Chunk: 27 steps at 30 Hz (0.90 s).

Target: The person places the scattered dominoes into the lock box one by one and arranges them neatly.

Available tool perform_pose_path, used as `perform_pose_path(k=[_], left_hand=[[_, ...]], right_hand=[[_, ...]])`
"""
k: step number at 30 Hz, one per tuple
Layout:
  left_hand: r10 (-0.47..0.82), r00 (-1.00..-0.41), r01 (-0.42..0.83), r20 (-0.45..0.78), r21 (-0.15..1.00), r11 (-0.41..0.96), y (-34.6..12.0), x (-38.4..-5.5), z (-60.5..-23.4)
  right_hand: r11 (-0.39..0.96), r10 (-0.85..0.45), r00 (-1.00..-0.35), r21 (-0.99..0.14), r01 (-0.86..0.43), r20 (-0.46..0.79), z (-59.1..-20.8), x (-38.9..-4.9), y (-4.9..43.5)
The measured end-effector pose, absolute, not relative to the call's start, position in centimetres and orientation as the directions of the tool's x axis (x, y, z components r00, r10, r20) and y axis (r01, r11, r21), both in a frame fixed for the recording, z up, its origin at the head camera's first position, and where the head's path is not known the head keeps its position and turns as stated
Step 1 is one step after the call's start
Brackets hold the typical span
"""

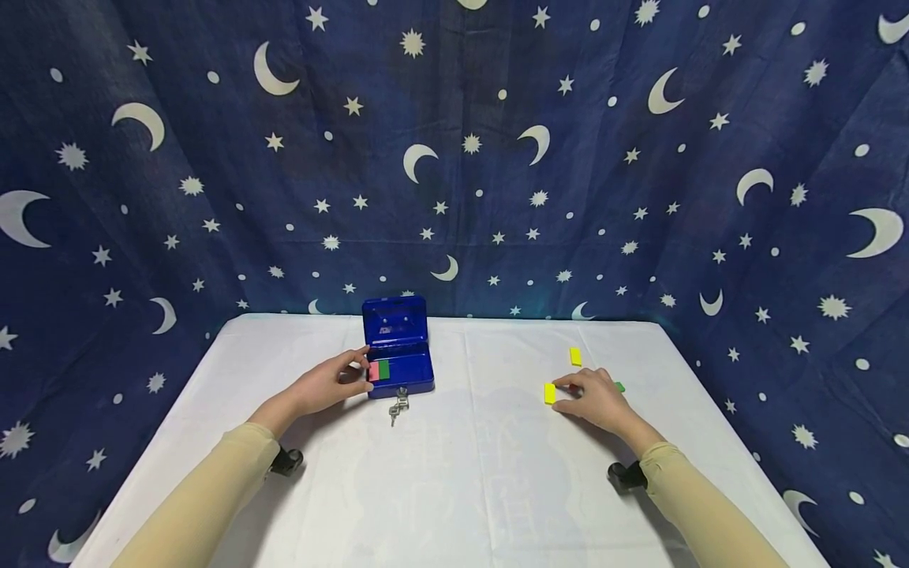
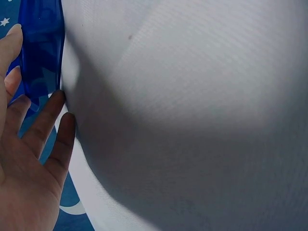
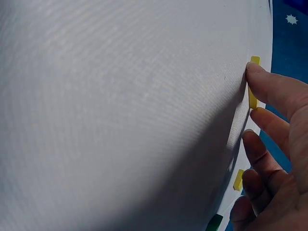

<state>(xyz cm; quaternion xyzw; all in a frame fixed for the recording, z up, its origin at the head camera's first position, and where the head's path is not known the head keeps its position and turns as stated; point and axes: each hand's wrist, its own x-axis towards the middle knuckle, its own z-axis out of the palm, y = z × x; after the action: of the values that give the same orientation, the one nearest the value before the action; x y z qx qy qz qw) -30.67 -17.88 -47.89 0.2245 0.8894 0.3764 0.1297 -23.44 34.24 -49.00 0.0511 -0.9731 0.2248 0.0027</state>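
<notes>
On the left stands a blue metal cash box point(image 1: 412, 371) with its lid point(image 1: 394, 322) raised. My left hand point(image 1: 330, 384) rests against the box's left side, thumb at the front corner and fingers toward the hinge. In the left wrist view the other fingers point(image 2: 57, 149) are spread and fairly straight. Inside the box, a pink block point(image 1: 373, 371) and a green block point(image 1: 384, 370) lie side by side at the left wall. My right hand point(image 1: 595, 401) pinches a flat yellow block point(image 1: 550, 394) by its two ends, between thumb and index finger, at the tablecloth.
Keys point(image 1: 394, 411) hang from the box's front lock. Behind the right hand lies another yellow block point(image 1: 575, 356), and a green block point(image 1: 620, 387) is partly hidden by that hand. A white cloth point(image 1: 454, 473) covers the table; a dark blue star-and-moon curtain point(image 1: 483, 173) surrounds it.
</notes>
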Motion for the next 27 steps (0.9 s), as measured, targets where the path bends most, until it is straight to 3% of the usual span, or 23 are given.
perform_pose_path(k=[27], left_hand=[[0.486, -0.871, 0.293, -0.068, 0.723, 0.626, -17.75, -30.49, -47.71]], right_hand=[[0.871, -0.133, -0.991, -0.48, -0.11, -0.014, -48.85, -23.54, 34.22]])
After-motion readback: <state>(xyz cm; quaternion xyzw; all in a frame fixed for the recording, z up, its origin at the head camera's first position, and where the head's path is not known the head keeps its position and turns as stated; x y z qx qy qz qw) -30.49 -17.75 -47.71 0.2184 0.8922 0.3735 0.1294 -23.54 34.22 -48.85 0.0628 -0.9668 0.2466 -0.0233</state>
